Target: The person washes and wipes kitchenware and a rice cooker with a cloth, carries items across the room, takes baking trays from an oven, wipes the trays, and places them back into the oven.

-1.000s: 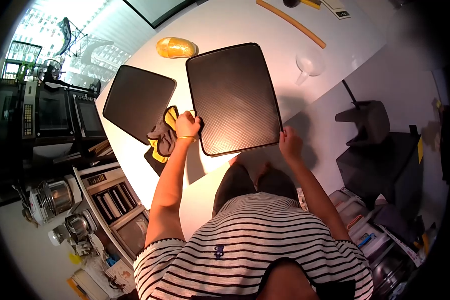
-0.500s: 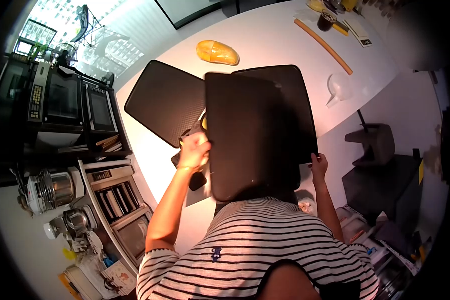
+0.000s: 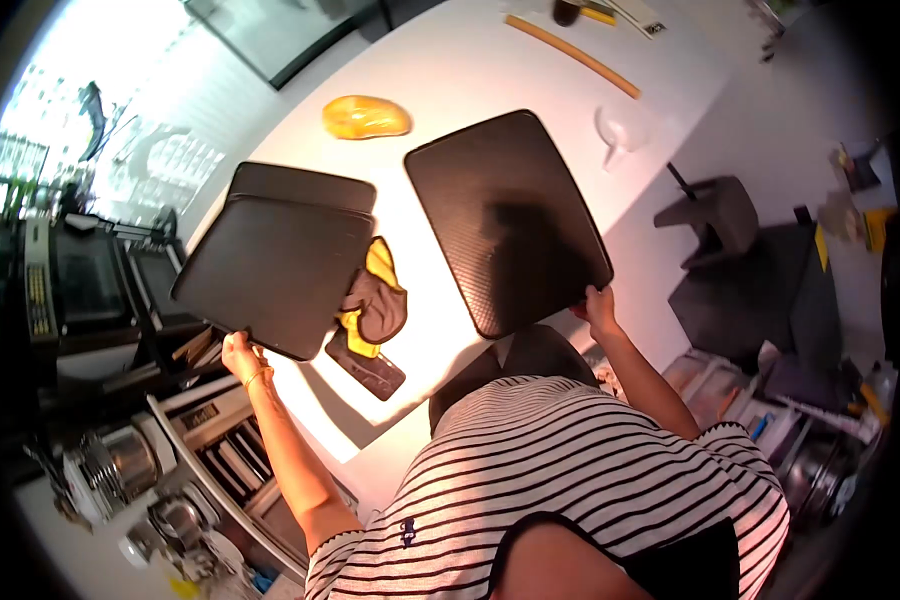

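Note:
My left hand grips the lower edge of a dark tray, which is over another dark tray whose top strip shows behind it. My right hand is closed on the lower right corner of a textured dark tray, tilted at the table's front edge. Between the trays lies a crumpled grey and yellow cloth, with a dark phone-like object just below it on the white table.
A yellow wrapped item lies beyond the trays. Farther right are a long tan stick, a clear funnel and a dark cup. A grey stand is off the table's right side; shelves are at lower left.
The tray in my left hand has swung left, away from the one in my right hand, and now overlaps the left tray. The cloth and the phone-like object are uncovered.

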The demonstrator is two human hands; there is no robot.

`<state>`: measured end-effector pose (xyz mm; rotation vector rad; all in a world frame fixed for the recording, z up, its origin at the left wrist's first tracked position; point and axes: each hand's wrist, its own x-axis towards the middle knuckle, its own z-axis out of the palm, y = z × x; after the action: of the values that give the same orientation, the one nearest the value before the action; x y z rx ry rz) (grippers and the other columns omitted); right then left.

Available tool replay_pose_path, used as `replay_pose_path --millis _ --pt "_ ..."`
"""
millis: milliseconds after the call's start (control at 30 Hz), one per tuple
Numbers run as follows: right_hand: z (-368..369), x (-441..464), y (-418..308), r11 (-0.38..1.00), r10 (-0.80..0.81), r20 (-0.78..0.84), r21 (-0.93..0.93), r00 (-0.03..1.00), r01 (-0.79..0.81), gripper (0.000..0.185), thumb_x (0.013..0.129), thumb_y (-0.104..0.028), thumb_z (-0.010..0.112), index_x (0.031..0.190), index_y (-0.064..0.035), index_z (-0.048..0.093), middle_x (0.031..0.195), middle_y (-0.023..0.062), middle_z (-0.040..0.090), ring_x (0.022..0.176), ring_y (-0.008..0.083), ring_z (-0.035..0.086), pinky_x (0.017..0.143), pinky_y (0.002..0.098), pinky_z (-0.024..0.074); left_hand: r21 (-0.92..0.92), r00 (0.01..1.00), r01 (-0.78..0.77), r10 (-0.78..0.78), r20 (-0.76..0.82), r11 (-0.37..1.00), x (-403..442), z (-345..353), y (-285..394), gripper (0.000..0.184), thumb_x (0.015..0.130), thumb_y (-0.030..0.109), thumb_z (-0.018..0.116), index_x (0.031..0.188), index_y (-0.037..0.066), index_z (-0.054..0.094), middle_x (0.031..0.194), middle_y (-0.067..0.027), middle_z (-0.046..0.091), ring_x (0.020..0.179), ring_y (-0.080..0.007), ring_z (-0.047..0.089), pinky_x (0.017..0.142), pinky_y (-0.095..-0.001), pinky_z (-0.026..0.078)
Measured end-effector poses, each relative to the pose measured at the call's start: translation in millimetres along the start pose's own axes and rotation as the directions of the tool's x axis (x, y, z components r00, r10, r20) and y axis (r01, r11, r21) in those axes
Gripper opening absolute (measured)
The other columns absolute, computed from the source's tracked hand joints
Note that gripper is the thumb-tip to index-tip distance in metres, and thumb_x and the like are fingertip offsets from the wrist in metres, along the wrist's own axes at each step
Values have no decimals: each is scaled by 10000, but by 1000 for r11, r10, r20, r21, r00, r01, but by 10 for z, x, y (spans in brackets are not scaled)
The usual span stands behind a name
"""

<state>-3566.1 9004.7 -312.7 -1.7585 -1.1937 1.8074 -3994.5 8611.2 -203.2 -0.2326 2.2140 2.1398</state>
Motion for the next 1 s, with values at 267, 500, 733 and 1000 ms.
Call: replay_pose_path --millis 267,500,733,1000 --pt "-106 297 47 985 -152 -134 59 979 161 282 823 -113 424 1096 -46 450 794 90 575 598 176 595 448 299 485 239 975 218 -199 -99 946 703 -163 -934 201 836 58 574 670 60 460 666 -29 542 526 -102 476 434 -239 376" --pt "-224 28 -588 176 -941 -19 -880 338 442 373 772 -142 588 1095 7 477 923 158 571 877 297 572 715 371 470 588 816 -575 448 364 569 -153 1518 -284 266 891 257 508 989 27 602 939 -155 616 876 -304 587 792 -366 452" --pt "-20 628 -479 466 -850 -116 -620 514 631 155 831 -131 564 957 -55 612 941 126 615 866 316 583 732 362 467 149 156 -987 443 883 51 -917 3328 -916 382 860 198 496 1134 -68 490 1212 -235 467 1094 -420 439 895 -447 383" --pt "27 682 -525 568 -803 -240 -582 545 582 122 845 -133 555 917 -79 637 842 124 646 766 309 619 650 348 487 262 318 -901 116 941 346 -2551 2727 -1086 537 807 118 528 1286 -56 361 1360 -254 326 1265 -408 309 1031 -469 258"
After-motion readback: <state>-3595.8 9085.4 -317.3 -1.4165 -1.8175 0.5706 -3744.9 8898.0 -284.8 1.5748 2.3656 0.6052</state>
